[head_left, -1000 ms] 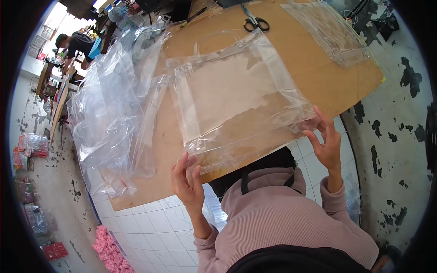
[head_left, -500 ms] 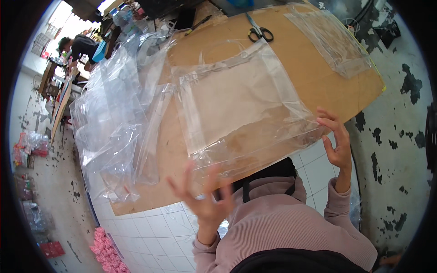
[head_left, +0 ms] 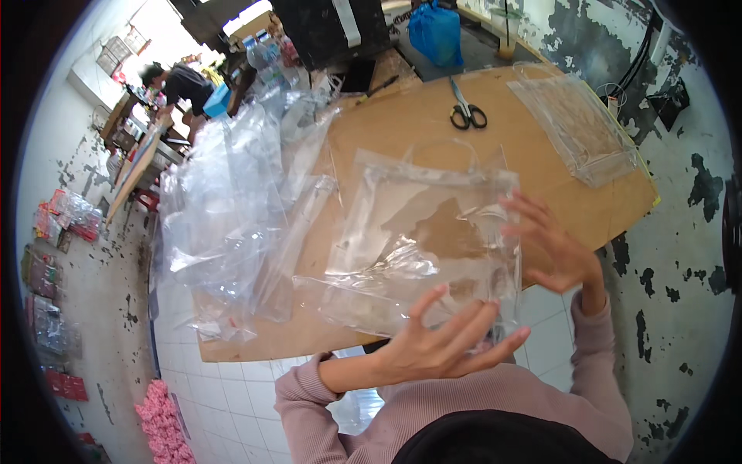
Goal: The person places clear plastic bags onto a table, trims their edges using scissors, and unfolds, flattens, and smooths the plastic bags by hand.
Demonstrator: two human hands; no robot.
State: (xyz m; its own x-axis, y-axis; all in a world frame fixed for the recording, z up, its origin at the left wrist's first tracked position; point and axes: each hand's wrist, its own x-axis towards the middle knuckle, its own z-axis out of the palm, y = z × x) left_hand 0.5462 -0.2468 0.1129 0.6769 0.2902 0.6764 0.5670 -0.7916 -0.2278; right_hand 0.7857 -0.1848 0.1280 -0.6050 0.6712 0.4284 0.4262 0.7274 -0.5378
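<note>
A clear plastic bag (head_left: 433, 232) with a loop handle at its far end lies on the brown board, its film wrinkled and shiny. Over its near right part reaches my left hand (head_left: 444, 340), palm down with fingers spread. At the bag's right edge is my right hand (head_left: 556, 243), fingers apart and slightly blurred; whether its fingertips press the film I cannot tell. A heap of clear plastic bags (head_left: 224, 209) covers the left of the board. Another clear bag (head_left: 576, 127) lies flat at the far right.
Black-handled scissors (head_left: 468, 114) lie on the brown board (head_left: 618, 209) beyond the bag. At the back are a dark pen (head_left: 379, 89), a phone (head_left: 359, 76), a blue plastic bag (head_left: 435, 35) and water bottles (head_left: 267, 62). Another person (head_left: 188, 89) bends over a far-left bench.
My left hand has swung right from the bag's near left corner to its near right part. My right hand is now farther up the right edge. The bag has turned somewhat, and the view has shifted.
</note>
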